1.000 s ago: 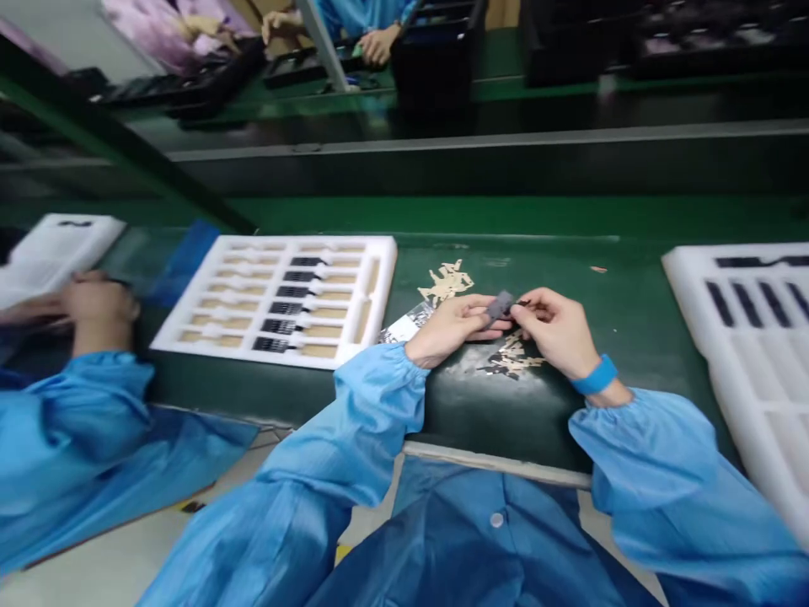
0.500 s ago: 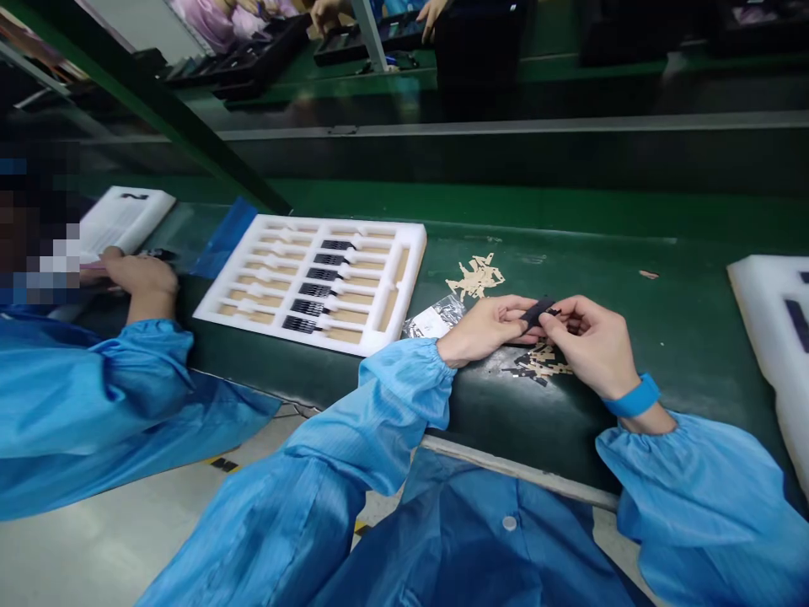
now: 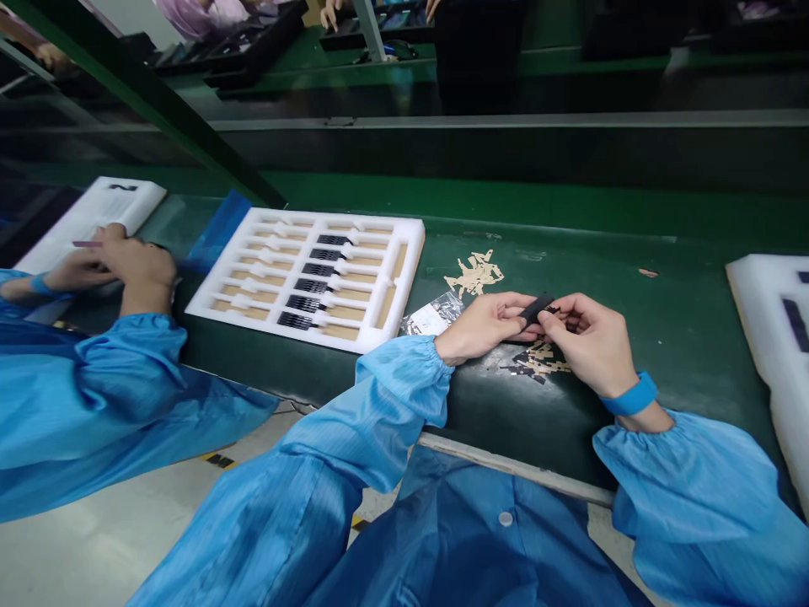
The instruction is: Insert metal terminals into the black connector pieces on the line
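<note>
Both hands (image 3: 477, 329) (image 3: 595, 341) in narrow pinches at one small black part (image 3: 534, 311).

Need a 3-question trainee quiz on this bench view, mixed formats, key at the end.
1. True or false: the all-pale pile lies farther from the person's body than the mixed dark-and-pale pile.

2. Fill in: the clear bag lies on the bench between the person's left hand and a slotted ____.

3. Which does the person's left hand hold?
A. the clear bag
B. a dark part
C. nothing

Key:
1. True; the mixed pile lies on the near side, by the hands.
2. White tray.
3. B; the dark part is in its fingers.
</note>
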The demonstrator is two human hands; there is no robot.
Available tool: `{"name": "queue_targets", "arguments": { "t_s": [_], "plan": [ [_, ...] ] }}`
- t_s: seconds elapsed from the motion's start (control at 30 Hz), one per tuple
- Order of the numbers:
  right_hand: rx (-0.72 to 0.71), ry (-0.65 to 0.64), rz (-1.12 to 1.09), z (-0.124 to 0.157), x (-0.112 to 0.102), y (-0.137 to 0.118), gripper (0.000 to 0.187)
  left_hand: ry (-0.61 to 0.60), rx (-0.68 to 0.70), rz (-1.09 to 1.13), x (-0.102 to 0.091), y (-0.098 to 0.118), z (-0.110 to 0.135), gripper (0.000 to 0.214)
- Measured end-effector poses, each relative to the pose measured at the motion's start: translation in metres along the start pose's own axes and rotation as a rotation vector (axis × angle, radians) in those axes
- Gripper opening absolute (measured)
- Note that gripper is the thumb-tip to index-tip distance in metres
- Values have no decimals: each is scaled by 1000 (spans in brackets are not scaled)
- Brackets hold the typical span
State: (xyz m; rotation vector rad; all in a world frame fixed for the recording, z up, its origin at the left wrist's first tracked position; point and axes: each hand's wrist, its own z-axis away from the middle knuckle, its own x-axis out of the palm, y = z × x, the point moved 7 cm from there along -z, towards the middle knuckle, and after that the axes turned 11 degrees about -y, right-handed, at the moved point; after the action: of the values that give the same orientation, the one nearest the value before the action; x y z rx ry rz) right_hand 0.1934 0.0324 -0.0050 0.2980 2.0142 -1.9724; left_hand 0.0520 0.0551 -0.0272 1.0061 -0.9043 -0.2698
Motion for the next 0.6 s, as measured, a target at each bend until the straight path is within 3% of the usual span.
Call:
{"name": "queue_targets", "arguments": {
  "t_s": [0.6],
  "plan": [
    [-19, 6, 77, 1, -1, -1, 17, -14, 12, -5, 2, 0, 0, 35]
  ]
}}
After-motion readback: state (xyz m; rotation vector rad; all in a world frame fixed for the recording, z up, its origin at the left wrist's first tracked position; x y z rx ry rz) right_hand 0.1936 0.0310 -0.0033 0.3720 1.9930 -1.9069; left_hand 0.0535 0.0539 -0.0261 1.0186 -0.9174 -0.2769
